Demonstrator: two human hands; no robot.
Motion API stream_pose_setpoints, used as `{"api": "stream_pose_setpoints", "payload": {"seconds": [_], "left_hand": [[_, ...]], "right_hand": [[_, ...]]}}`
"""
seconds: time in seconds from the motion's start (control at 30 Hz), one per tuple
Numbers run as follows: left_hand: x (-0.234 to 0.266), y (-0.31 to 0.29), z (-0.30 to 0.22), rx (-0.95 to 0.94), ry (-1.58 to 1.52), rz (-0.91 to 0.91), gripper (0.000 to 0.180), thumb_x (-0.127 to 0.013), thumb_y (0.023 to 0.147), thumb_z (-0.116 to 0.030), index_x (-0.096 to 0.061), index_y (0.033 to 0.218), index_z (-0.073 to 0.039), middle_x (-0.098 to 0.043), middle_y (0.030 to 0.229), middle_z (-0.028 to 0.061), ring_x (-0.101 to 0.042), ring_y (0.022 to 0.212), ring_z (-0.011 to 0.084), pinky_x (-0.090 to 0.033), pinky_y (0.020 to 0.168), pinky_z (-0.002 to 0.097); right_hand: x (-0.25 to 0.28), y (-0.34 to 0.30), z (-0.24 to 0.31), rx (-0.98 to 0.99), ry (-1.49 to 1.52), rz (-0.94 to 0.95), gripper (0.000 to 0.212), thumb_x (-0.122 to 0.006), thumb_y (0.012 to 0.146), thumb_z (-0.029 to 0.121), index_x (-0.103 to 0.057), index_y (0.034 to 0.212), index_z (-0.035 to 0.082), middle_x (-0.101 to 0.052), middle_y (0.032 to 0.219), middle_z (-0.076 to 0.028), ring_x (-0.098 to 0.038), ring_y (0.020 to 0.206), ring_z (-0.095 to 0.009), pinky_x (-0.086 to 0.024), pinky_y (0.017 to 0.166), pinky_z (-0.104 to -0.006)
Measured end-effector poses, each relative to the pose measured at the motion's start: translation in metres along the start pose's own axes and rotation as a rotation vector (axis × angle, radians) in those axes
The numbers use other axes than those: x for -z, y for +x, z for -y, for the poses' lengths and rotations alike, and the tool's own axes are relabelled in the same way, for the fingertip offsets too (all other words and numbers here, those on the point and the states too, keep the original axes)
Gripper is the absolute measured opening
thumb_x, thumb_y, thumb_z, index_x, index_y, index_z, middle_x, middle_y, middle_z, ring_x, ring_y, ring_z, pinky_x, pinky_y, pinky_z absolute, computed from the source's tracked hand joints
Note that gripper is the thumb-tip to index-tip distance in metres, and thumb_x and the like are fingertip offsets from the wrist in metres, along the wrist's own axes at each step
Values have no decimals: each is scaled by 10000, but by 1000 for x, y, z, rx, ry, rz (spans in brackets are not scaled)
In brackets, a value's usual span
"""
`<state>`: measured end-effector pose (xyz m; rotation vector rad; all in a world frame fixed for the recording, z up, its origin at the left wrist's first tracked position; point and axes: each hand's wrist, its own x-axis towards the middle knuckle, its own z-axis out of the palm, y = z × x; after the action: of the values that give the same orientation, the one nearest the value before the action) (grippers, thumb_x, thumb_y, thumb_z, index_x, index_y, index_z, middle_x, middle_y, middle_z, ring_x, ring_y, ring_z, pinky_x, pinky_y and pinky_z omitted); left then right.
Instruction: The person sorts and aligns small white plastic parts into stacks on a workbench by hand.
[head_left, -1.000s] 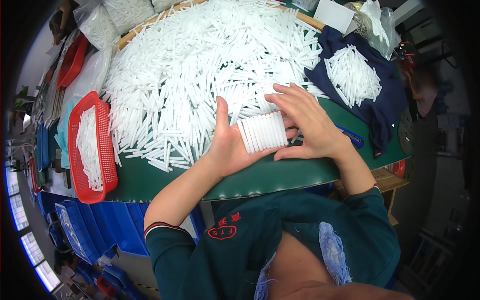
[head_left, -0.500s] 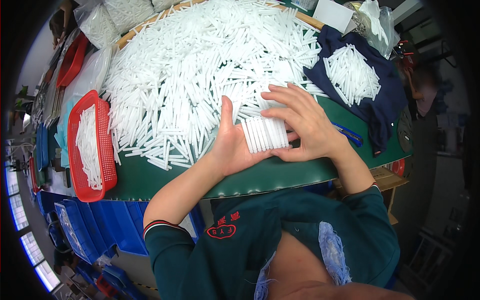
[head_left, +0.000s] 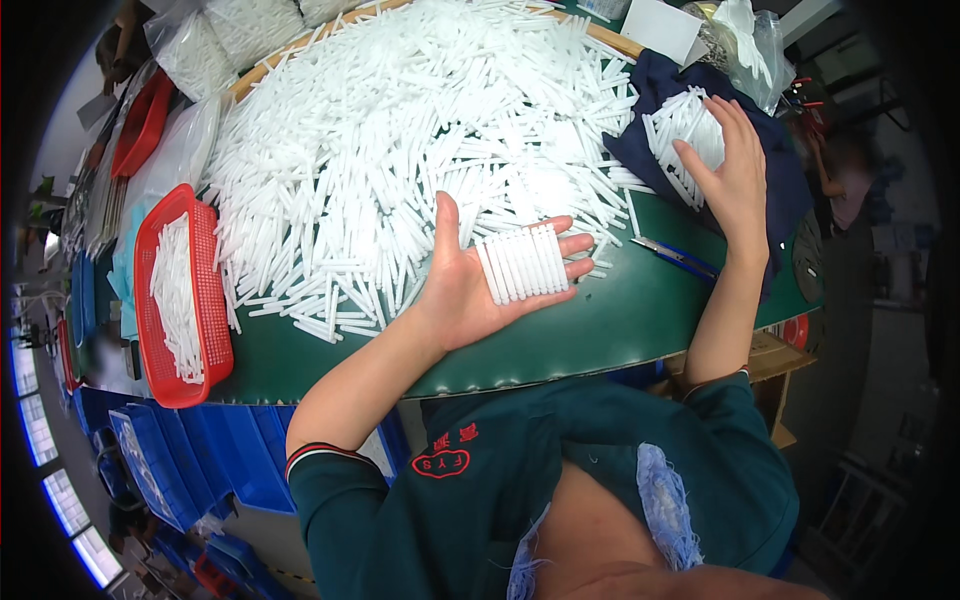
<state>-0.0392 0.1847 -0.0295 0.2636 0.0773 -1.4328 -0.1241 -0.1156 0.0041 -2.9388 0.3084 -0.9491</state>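
Note:
My left hand [head_left: 465, 292] is palm up, thumb raised and fingers stretched apart. It holds a neat side-by-side row of short white rods [head_left: 522, 265], lying across the palm and fingers. Over at the right, my right hand [head_left: 735, 180] reaches above a small pile of the same rods [head_left: 685, 135] on a dark navy cloth [head_left: 785, 190]. Its thumb and fingers are apart, with nothing seen between them. A large heap of loose white rods [head_left: 390, 150] covers much of the green table [head_left: 600, 325] beyond my left hand.
On the left stands a red perforated basket [head_left: 210, 290] with white rods inside. A blue-handled cutter [head_left: 680, 258] lies between my hands. Filled clear bags [head_left: 190, 45] sit at the back left, and blue bins [head_left: 230, 455] are below the table. Another person [head_left: 850, 185] is at the far right.
My right hand has left the row of rods and moved right and away from me, to the pile on the navy cloth. The left hand stays in place, its fingers now uncovered.

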Motion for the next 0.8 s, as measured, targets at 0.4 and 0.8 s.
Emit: {"api": "stream_pose_setpoints", "payload": {"seconds": [0.4,0.8], "left_hand": [[2,-1,-2,8,22,22,1248,-235,658,-930,-181,1461,23,-257,1486,239,-276,1368,392,-251,1105,498],[-1,-2,-1,-12,73,16,1245,-213,662,-929,-179,1461,25,-257,1485,241,-278,1365,401,-262,1104,483]], "right_hand": [[-15,-1,43,71,302,16,524,-693,822,199,-514,1289,44,-536,1296,-135,-430,1277,-322,-345,1038,-406],[-19,-3,48,77,387,25,468,-684,835,198,-547,1254,42,-566,1270,-108,-454,1260,-309,-356,1030,-397]]}}
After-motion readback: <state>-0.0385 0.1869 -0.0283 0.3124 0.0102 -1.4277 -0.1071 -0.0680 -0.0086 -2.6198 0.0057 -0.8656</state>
